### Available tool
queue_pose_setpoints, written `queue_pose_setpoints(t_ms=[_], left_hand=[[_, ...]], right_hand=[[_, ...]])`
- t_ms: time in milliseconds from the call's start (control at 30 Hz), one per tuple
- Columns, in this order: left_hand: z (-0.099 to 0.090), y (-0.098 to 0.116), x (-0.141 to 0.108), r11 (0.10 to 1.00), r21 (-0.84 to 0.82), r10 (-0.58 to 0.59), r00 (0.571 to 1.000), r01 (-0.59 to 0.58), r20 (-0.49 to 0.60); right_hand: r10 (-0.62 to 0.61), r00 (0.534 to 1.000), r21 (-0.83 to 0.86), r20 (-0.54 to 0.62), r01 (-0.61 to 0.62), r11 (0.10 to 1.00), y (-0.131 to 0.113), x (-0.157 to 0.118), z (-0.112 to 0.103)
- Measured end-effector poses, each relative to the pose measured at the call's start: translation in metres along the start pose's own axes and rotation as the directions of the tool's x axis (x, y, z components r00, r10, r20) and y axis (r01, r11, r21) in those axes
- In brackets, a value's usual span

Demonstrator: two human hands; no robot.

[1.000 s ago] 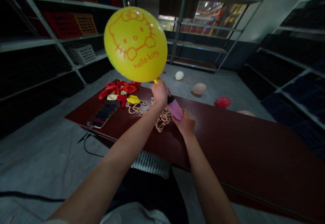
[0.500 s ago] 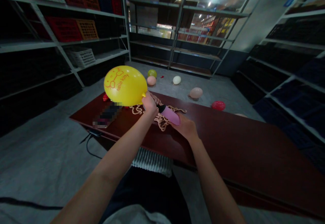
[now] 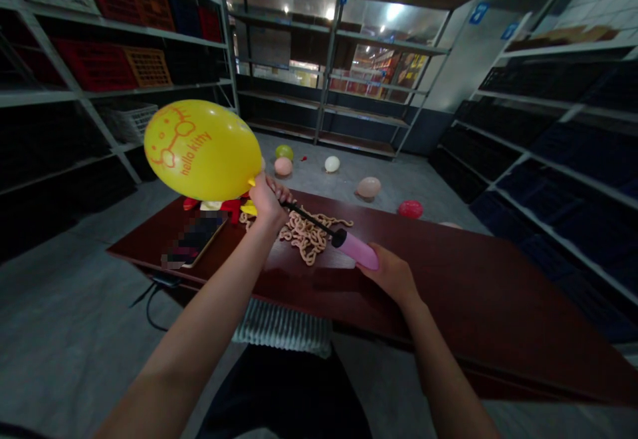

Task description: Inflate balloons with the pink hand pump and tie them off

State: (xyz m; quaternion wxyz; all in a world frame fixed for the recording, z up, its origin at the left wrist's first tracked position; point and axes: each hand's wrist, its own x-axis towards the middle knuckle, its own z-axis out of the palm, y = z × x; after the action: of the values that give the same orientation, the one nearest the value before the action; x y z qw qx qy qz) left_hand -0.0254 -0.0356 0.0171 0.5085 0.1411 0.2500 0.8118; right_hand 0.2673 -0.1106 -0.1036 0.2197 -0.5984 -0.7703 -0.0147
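Observation:
A yellow inflated balloon [image 3: 204, 153] with red "hello kitty" print points up and left from my left hand [image 3: 269, 203]. That hand is closed round the balloon's neck and the near end of a balloon pump. My right hand [image 3: 391, 273] grips the pump's pink barrel [image 3: 359, 252]. A long black rod [image 3: 312, 218] shows between the two hands. Below the rod, a heap of beige twisted cord-like strands [image 3: 306, 243] lies on the brown table [image 3: 448, 299]. The pump's nozzle inside the balloon neck is hidden by my fingers.
A phone [image 3: 199, 236] and red, white and yellow uninflated balloons [image 3: 232, 210] lie on the table's left. Beyond it, on the floor, are a white balloon [image 3: 331, 164], a red balloon [image 3: 410, 209] and several others. Metal shelves [image 3: 323, 103] with crates surround the area.
My right hand has drawn the pink barrel away to the right and down, baring the black rod. The yellow balloon looks larger and sits further left. The whole view has shifted a little.

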Motion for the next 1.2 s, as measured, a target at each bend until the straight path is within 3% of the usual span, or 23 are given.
queue_pose_setpoints(t_ms=[133, 367, 467, 567, 733, 933, 1200], left_hand=[[0.011, 0.017, -0.001, 0.992, -0.01, 0.123, 0.992, -0.123, 0.018], [0.041, 0.032, 0.007, 0.951, 0.037, 0.303, 0.951, -0.306, 0.067], [0.047, 0.014, 0.009, 0.936, 0.097, 0.329, 0.939, -0.338, 0.098], [0.048, -0.021, 0.005, 0.932, 0.153, 0.307, 0.94, -0.329, 0.152], [0.054, -0.067, -0.003, 0.949, 0.211, 0.2, 0.964, -0.235, 0.174], [0.062, -0.073, 0.003, 0.952, 0.228, 0.158, 0.966, -0.204, 0.205], [0.039, -0.063, 0.012, 0.961, 0.202, 0.167, 0.978, -0.19, 0.124]], right_hand=[[0.006, 1.0, 0.1, -0.015, -0.005, 0.995, -0.015, 0.026, 0.006], [0.046, 0.983, 0.171, -0.179, -0.015, 0.985, -0.052, 0.079, 0.028], [0.053, 0.959, 0.221, -0.28, 0.011, 0.975, -0.066, 0.092, 0.048], [0.097, 0.934, 0.258, -0.345, -0.005, 0.966, -0.074, 0.093, 0.065], [0.175, 0.915, 0.287, -0.364, -0.068, 0.956, -0.072, 0.087, 0.069], [0.234, 0.902, 0.333, -0.364, -0.109, 0.937, -0.068, 0.09, 0.069], [0.072, 0.95, 0.16, -0.304, -0.023, 0.987, -0.061, 0.086, 0.066]])
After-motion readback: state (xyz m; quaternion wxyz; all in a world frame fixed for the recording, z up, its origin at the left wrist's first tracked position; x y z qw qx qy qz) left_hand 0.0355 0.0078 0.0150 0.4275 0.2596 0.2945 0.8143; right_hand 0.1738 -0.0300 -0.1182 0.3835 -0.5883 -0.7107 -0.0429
